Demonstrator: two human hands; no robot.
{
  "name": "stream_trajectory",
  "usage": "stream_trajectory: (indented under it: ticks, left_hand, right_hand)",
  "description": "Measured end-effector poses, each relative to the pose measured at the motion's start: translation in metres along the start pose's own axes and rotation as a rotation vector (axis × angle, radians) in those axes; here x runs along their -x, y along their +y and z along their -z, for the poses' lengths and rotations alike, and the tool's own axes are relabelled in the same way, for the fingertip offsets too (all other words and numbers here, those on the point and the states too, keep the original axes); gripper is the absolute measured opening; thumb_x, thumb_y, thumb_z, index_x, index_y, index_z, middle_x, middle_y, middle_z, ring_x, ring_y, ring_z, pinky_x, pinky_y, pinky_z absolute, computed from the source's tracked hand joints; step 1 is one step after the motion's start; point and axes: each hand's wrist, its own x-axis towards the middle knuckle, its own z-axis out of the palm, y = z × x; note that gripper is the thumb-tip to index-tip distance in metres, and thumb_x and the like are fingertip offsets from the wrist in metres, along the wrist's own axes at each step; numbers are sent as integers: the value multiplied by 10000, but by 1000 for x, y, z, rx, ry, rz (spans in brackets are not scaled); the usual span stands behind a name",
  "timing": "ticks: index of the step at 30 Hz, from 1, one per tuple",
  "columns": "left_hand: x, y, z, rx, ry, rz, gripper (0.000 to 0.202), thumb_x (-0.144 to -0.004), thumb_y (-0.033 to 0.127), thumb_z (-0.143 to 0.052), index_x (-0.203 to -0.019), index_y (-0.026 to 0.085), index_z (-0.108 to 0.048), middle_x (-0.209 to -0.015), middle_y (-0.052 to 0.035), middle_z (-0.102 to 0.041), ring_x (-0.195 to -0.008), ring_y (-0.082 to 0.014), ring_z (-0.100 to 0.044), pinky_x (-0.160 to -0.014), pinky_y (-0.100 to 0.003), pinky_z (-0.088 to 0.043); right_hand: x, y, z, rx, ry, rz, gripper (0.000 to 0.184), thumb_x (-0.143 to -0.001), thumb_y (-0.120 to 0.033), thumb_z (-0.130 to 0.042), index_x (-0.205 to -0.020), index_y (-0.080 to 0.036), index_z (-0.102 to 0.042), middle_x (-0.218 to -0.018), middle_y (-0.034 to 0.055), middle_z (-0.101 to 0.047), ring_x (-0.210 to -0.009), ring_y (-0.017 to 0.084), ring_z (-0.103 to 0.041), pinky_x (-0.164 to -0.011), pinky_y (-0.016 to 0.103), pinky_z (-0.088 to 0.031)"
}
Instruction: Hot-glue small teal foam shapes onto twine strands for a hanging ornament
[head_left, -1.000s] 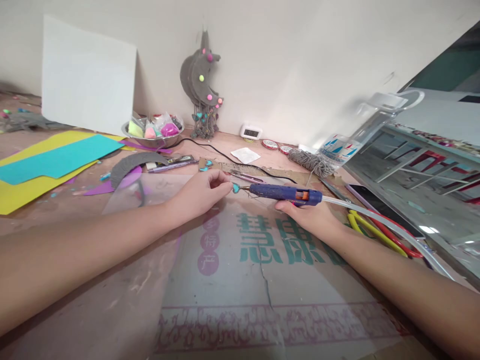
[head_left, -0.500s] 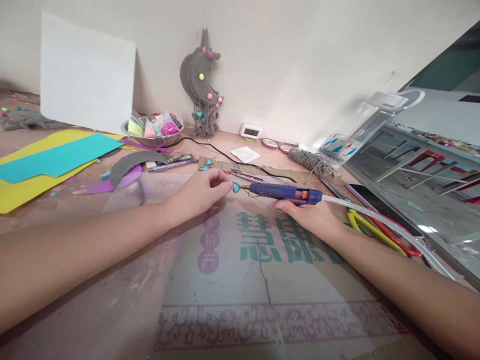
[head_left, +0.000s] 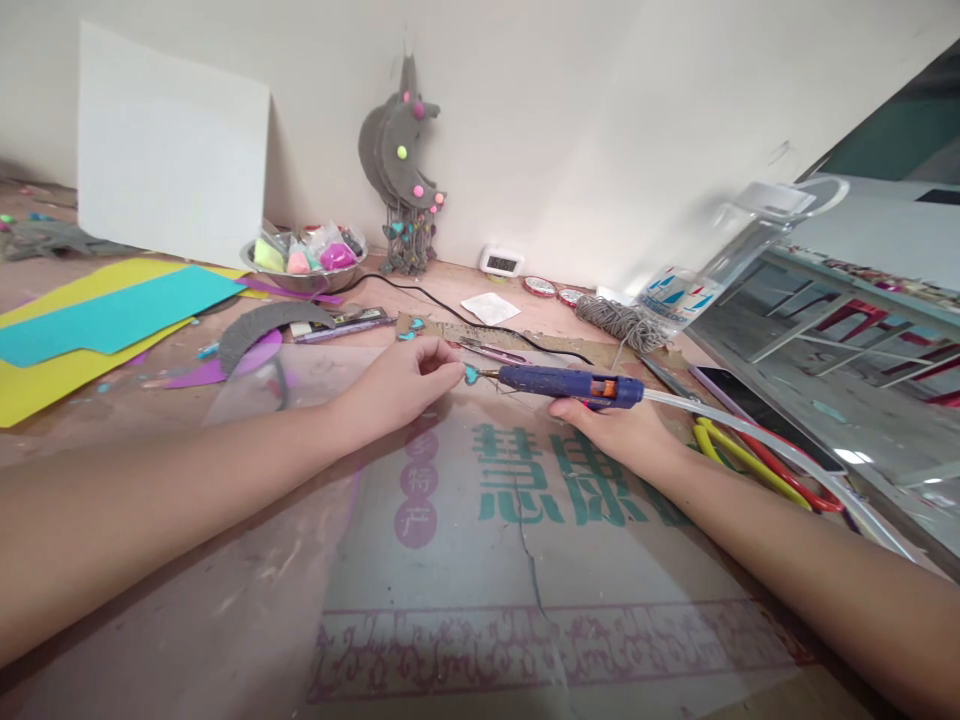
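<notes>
Our left hand (head_left: 397, 385) pinches a teal heart (head_left: 472, 375) at the tip of the glue gun (head_left: 570, 383), which our right hand (head_left: 615, 425) grips closed. We judge the gluing begun, the heart not yet attached.

- Right hand (head_left: 619, 432): fingers are mostly hidden under the glue gun (head_left: 559, 380); the gun's grip & trigger are covered by it.
- Teal piece (head_left: 472, 375) at left hand (head_left: 397, 385) fingertips: too small, exact shape can't be told; contact w/ nozzle can't be judged.
- Both forearms are cut off by btm & side edges.
- Small clock (head_left: 501, 264): digits can't be read.
- Bowl (head_left: 296, 286): bagged contents can't be identified.
- Yellow sheet (head_left: 45, 385) is cut off at left edge.
- Printed cardboard (head_left: 525, 560) is cut off at btm edge.
</notes>
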Motion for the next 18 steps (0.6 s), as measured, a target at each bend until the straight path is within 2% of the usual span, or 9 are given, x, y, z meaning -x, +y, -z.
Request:
stream_trajectory:
  ticks: [9, 18]
  left_hand:
    - [0, 0, 0, -6, 9, -4, 123, -793, 327, -540, -758, 219, -490, -505, 63, -387, -370, -72, -391, -301, -176, -316]
    - [0, -2, 1, 3, -13, -13, 129, -797, 335, -534, -767, 218, -490, -515, 50, -418, -392, -79, -398, -312, -175, -314]
  right_hand:
    - [0, -3, 0, -22, -7, -12, 252, -688, -487, -645, -798, -261, -626, -746, 1, -689, -735, 244, -642, -640, 351, -524]
    - [0, -8, 0, -41, 27, -27, 264, -658, -493, -661, -748, -252, -603, -704, -1, -678, -687, 232, -637, -617, 341, -519]
